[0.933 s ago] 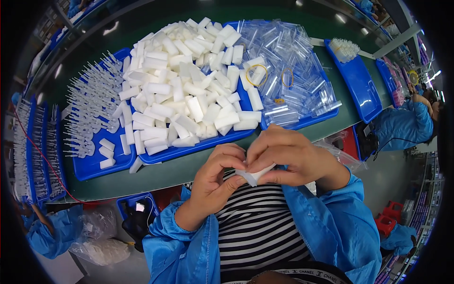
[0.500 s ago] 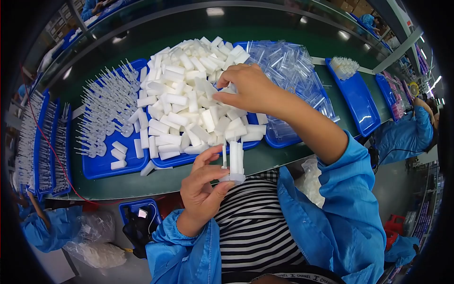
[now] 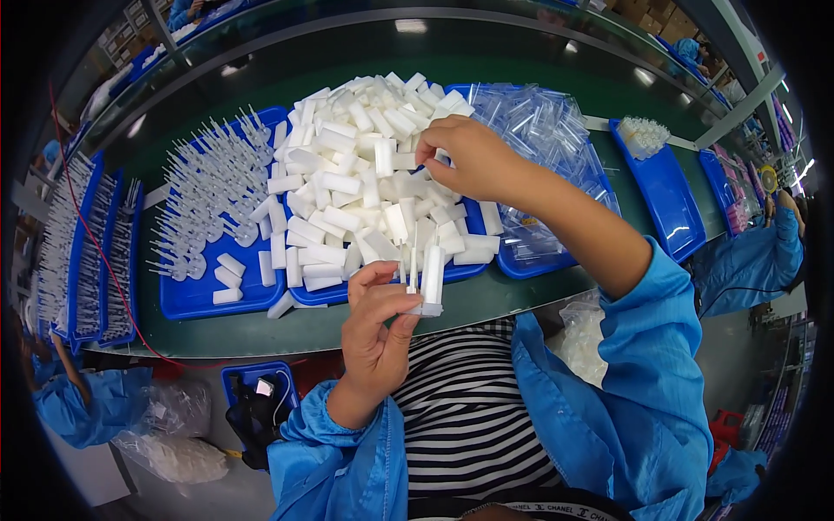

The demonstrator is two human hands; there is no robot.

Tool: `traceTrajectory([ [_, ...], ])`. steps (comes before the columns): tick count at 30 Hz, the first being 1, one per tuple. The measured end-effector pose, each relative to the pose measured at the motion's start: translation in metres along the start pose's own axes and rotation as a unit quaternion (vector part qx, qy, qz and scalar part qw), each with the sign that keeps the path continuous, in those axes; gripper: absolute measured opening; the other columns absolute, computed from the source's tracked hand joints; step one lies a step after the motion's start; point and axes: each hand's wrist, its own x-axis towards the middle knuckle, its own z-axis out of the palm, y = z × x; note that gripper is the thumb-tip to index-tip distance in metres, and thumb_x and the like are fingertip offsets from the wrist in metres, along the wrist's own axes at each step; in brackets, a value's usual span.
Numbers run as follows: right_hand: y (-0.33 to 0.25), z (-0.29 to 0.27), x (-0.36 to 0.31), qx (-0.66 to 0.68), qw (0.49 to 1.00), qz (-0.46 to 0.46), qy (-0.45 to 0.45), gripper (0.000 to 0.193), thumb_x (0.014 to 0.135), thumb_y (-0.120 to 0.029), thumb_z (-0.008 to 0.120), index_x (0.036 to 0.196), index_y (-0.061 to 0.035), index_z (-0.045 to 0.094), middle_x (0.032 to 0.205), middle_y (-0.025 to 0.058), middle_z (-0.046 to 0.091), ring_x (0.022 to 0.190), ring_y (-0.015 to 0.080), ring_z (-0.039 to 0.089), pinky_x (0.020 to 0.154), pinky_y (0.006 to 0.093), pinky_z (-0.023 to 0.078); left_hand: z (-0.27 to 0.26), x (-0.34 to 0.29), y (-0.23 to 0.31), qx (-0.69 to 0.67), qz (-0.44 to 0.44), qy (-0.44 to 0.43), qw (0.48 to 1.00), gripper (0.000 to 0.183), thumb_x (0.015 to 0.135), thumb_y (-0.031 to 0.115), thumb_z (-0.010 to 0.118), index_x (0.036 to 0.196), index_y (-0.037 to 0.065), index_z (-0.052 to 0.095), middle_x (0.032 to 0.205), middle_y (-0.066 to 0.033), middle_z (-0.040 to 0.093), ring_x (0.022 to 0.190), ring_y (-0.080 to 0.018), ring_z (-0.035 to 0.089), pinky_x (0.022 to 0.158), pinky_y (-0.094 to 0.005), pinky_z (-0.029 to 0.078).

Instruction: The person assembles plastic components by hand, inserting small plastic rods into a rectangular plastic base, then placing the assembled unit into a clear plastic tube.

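Note:
In my left hand (image 3: 378, 334), closed near the table's front edge, is a whitish plastic holder (image 3: 426, 308) with thin upright prongs. One white foam block (image 3: 433, 273) stands upright on its right side. My right hand (image 3: 473, 156) reaches over the heap of white foam blocks (image 3: 343, 187), its thumb and fingers curled together at the right side of the heap. A block appears pinched at the fingertips, though the fingers partly hide it. The heap fills and overflows a blue tray (image 3: 473, 267).
On the left a blue tray (image 3: 187, 306) carries rows of pronged plastic holders (image 3: 204, 191) and a few loose blocks. Clear plastic tubes (image 3: 539, 130) fill another tray on the right. Farther right lies a blue tray (image 3: 665, 204) with a small cluster of pieces. Co-workers sit at both sides.
My right hand has shifted slightly right, and its fingers have drawn together. My left hand has turned the holder, so its bare prongs show more clearly. The view has shifted a little.

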Motion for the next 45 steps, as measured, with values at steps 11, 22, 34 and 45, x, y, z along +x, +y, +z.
traceTrajectory([
  [11, -0.009, 0.011, -0.012, -0.025, 0.994, -0.106, 0.028, 0.019, 0.07, -0.013, 0.066, 0.088, -0.0063, 0.062, 0.091, 0.0101, 0.062, 0.091, 0.0282, 0.056, 0.081, 0.0384, 0.045, 0.007, 0.004, -0.008, 0.022, 0.02, -0.02, 0.999, 0.013, 0.081, 0.005, 0.064, 0.094, 0.005, 0.063, 0.085, -0.008, 0.062, 0.099, -0.0286, 0.05, 0.092, -0.0418, 0.034],
  [22, -0.009, 0.005, -0.011, -0.109, 0.973, -0.182, 0.088, 0.022, 0.065, -0.011, 0.067, 0.087, -0.011, 0.061, 0.092, 0.0036, 0.062, 0.095, 0.0218, 0.056, 0.081, 0.0359, 0.042, 0.003, 0.003, -0.001, 0.054, 0.029, -0.009, 0.998, 0.015, 0.079, 0.004, 0.064, 0.094, 0.006, 0.063, 0.086, -0.0089, 0.062, 0.1, -0.0306, 0.048, 0.091, -0.0418, 0.035],
  [34, -0.024, -0.031, -0.069, -0.035, 0.98, -0.197, 0.023, 0.023, 0.066, -0.004, 0.066, 0.087, -0.0112, 0.062, 0.099, 0.0023, 0.065, 0.089, 0.0185, 0.062, 0.076, 0.0327, 0.045, 0.011, 0.013, 0.003, 0.09, 0.093, -0.095, 0.987, 0.012, 0.078, 0.003, 0.065, 0.09, 0.005, 0.064, 0.078, -0.0066, 0.06, 0.075, -0.0219, 0.056, 0.088, -0.0415, 0.039],
  [45, -0.015, -0.044, -0.081, 0.297, 0.937, -0.139, -0.12, 0.02, 0.083, -0.013, 0.06, 0.102, -0.008, 0.061, 0.086, 0.0042, 0.063, 0.073, 0.0146, 0.059, 0.067, 0.0274, 0.045, 0.014, 0.011, 0.004, 0.081, 0.106, -0.152, 0.979, 0.014, 0.074, 0.004, 0.066, 0.088, 0.006, 0.066, 0.082, -0.0055, 0.062, 0.081, -0.0243, 0.055, 0.086, -0.0414, 0.039],
])
